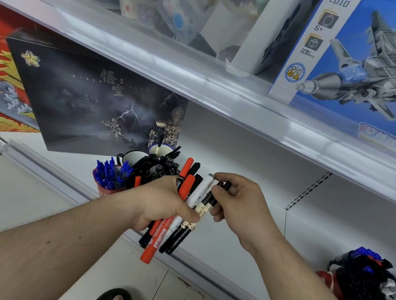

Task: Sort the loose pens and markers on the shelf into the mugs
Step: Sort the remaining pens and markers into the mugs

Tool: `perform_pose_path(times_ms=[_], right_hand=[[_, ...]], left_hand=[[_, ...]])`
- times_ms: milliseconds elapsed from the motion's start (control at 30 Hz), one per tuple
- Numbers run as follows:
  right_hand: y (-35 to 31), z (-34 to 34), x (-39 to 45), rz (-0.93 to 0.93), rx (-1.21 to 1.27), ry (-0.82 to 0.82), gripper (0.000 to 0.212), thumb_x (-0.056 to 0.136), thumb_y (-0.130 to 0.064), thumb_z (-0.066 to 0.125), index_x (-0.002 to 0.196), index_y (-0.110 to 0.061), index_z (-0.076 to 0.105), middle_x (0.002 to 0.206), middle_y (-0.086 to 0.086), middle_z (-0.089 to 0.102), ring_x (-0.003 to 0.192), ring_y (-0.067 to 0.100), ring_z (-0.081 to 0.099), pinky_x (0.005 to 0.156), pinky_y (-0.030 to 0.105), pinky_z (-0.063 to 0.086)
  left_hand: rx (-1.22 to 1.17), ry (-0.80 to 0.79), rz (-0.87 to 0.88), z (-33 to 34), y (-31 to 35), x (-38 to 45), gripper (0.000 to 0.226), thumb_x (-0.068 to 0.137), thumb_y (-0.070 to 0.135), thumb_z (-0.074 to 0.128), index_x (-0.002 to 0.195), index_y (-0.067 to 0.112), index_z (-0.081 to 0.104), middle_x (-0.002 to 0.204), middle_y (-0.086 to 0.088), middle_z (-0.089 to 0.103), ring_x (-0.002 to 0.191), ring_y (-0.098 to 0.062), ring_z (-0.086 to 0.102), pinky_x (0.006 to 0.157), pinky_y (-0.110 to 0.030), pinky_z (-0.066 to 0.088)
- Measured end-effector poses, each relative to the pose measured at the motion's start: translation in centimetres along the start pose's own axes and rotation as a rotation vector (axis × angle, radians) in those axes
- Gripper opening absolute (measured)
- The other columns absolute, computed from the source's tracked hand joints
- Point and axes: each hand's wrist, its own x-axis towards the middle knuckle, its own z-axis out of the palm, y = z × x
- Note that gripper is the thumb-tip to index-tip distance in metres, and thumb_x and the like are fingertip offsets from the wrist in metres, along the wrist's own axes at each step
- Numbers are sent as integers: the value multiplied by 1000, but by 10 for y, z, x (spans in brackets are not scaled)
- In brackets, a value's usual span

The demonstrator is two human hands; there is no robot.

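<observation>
Left hand [165, 203] grip clamps a bundle of markers [183, 209] over the shelf [245, 223] edge; right hand [240, 199] grip pinches 1 black pen [212, 197] at the bundle's right side.

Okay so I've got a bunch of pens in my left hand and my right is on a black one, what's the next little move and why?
Probably draw the black pen free with the right hand, which pinches its top end while the left hand grips the mixed bundle of markers. Black pens already fill the dark mug.
</observation>
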Motion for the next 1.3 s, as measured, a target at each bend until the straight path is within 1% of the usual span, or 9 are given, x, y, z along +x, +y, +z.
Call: perform_pose_path(times_ms=[200,467,767,933,1000,1067,1133,1233,1300], right_hand=[[13,2,43,-99,285,324,21,97,1,54,107,-13,67,63,1,65,54,18,62,62,34,56],[32,69,171,-363,-140,440,18,96,-15,53,110,-16,64,91,9,72,82,29,69,81,42,55],[65,140,263,-494,-750,98,15,89,2,48,97,-1,61,91,16,64,84,36,58,67,37,41],[84,157,284,-359,-1065,-54,15,90,-12,45,89,-20,58,102,6,66,105,29,58,88,38,36],[91,157,290,-238,-1180,-152,28,96,-22,36,116,-18,56,127,5,58,131,22,42,104,46,26],[89,153,293,-94,-1200,-255,54,102,-36,21,151,-13,28,156,6,34,151,22,9,114,54,9],[81,146,289,-57,-1213,-332,61,103,-47,12,158,-20,9,165,0,10,152,22,-10,116,56,-1],[55,132,267,-199,-1065,-170,52,102,-45,18,145,-24,38,155,2,34,147,25,20,113,54,19],[31,122,236,-229,-628,27,37,101,-38,29,94,-19,59,102,5,63,107,27,55,90,41,42]], left_hand=[[-155,379,-7,-56,-5,1,19,78,-3,77,88,1,61,72,-20,63,62,-24,64,63,-36,55],[-351,522,-10,-94,-12,4,13,85,1,71,89,6,61,62,-8,63,46,-13,59,45,-24,50],[-400,474,0,-113,-33,20,24,82,0,73,104,1,62,67,-4,64,58,-14,64,58,-29,51],[-387,398,52,-115,-34,23,16,83,-1,72,92,6,61,68,-1,65,60,-15,64,61,-31,51],[-388,379,83,-113,-31,23,16,83,-3,71,89,8,61,71,-1,66,61,-14,64,59,-27,51],[-372,353,122,-111,-28,22,17,83,-5,69,86,10,61,73,-2,66,63,-15,63,59,-26,51],[-351,320,150,-106,-25,21,18,83,-6,68,82,10,62,74,-5,65,64,-17,62,62,-27,52],[-356,274,171,-99,-19,19,17,82,-7,69,84,8,61,74,-6,64,62,-17,62,62,-27,52],[-361,223,170,-93,-14,16,14,83,-6,69,89,5,63,72,-7,63,61,-17,62,60,-27,51]])
